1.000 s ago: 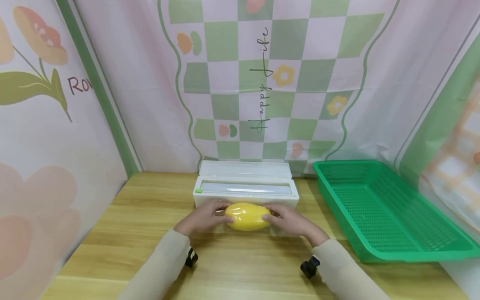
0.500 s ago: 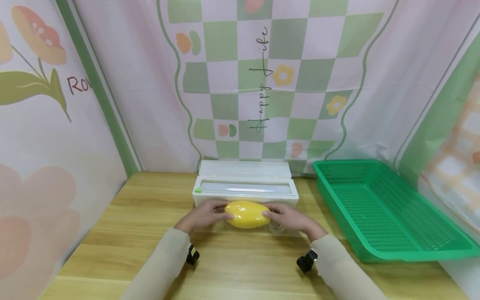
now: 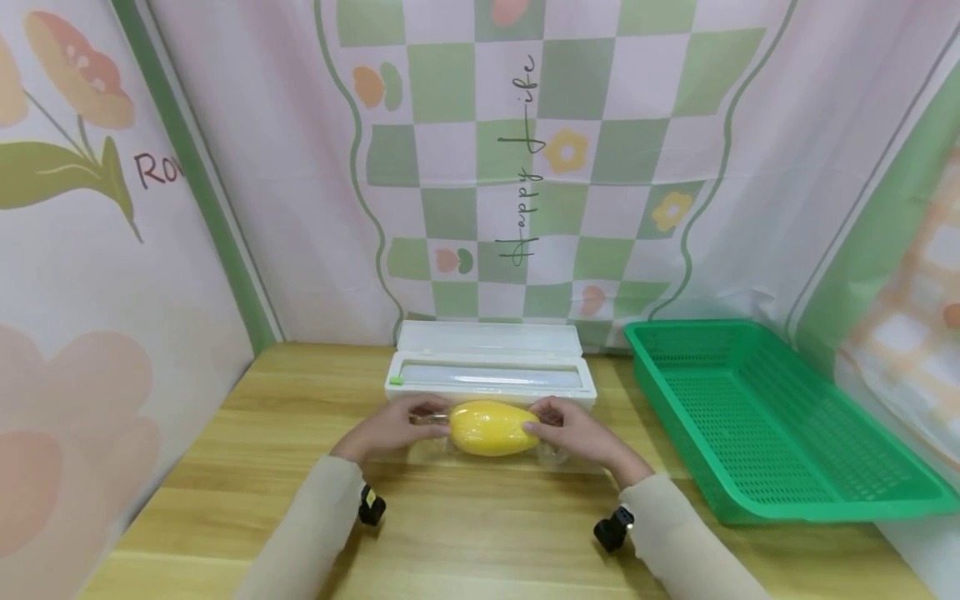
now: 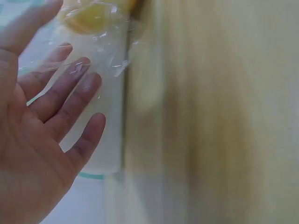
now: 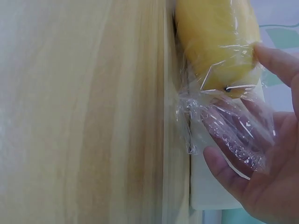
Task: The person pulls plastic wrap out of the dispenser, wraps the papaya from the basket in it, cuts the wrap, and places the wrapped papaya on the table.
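A yellow mango wrapped in clear cling film is held in front of a white cling film dispenser with its lid raised. My right hand grips the mango's right end, thumb on its near side and fingers behind the loose film. At the mango's left end is my left hand. In the left wrist view its fingers are spread and gently bent, with loose film lying over the fingertips and the thumb apart from them. The mango is mostly cut off at the top of that view.
A green perforated basket stands on the right of the wooden table. Behind the dispenser hangs a checked, flowered curtain. A roll of film shows inside the dispenser.
My left hand has slid left off the mango, its thumb now at the film beside the fruit. The mango has risen slightly, and my right hand has stayed on it.
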The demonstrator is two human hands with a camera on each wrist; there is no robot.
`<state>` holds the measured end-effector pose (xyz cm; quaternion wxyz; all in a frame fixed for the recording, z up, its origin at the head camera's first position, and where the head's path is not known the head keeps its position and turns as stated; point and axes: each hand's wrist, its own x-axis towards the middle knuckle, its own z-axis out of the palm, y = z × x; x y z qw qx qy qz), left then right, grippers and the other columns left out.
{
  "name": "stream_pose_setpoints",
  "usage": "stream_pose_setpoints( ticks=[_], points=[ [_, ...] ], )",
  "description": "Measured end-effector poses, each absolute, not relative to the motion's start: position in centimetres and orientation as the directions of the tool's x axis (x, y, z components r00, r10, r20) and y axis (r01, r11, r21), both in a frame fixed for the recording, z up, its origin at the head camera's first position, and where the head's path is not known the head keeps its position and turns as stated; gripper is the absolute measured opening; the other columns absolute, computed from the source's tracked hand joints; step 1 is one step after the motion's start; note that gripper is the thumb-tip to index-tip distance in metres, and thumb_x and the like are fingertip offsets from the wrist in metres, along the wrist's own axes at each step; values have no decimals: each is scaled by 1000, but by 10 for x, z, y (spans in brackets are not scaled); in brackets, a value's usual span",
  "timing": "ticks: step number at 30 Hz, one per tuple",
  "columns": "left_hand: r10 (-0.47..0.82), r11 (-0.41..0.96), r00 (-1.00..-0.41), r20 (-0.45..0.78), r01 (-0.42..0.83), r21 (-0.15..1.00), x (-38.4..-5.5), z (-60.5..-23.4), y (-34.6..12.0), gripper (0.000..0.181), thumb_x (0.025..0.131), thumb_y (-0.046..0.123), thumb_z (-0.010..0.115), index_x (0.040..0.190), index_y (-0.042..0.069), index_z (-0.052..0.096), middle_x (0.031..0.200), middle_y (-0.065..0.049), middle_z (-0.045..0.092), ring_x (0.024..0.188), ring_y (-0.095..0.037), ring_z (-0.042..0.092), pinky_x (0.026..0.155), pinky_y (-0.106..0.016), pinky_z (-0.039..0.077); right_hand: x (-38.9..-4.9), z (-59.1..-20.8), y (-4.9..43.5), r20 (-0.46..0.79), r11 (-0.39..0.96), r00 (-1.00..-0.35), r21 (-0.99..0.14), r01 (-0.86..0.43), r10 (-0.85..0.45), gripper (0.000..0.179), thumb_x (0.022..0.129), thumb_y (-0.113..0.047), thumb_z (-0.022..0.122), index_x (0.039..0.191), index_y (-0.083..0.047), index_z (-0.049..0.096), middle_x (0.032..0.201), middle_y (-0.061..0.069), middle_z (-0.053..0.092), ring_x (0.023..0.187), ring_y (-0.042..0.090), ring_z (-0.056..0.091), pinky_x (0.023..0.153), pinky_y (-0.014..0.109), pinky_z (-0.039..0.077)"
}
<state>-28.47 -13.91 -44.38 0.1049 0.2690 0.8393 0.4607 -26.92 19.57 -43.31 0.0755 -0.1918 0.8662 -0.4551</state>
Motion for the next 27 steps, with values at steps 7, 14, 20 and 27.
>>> stream_pose_setpoints(
  ticks=[7, 14, 20, 27],
  points=[
    [526, 489, -823, 214, 498, 716, -275, -428, -131, 41, 89, 32, 78, 126, 16, 67, 123, 1, 63, 114, -22, 57, 96, -41, 51, -269, -431, 195, 53, 548, -920, -789, -277, -388, 40, 97, -33, 69, 120, -1, 62, 113, 10, 64, 99, 22, 60, 89, 44, 52],
    [595, 540, -723, 351, 683, 492, -268, -428, -110, 37, 87, 27, 81, 120, 16, 68, 116, 5, 61, 107, -15, 60, 93, -33, 52, -267, -432, 195, 40, 592, -934, -764, -258, -355, 44, 96, -39, 68, 123, -4, 64, 120, 11, 65, 105, 24, 63, 93, 46, 53],
    [583, 561, -743, 329, 661, 498, -264, -429, -108, 40, 87, 24, 81, 123, 15, 66, 117, 4, 61, 106, -15, 60, 93, -32, 53, -263, -432, 194, 66, 601, -930, -746, -286, -361, 49, 99, -42, 63, 129, -5, 62, 126, 13, 63, 107, 27, 64, 92, 45, 54],
    [574, 534, -751, 326, 645, 546, -263, -432, -110, 43, 88, 20, 80, 127, 13, 65, 120, 1, 61, 108, -17, 59, 93, -32, 53, -253, -424, 186, 266, 757, -910, -506, -413, -319, 38, 94, -41, 71, 117, -11, 68, 113, 5, 67, 100, 23, 63, 87, 44, 54]
  ],
)
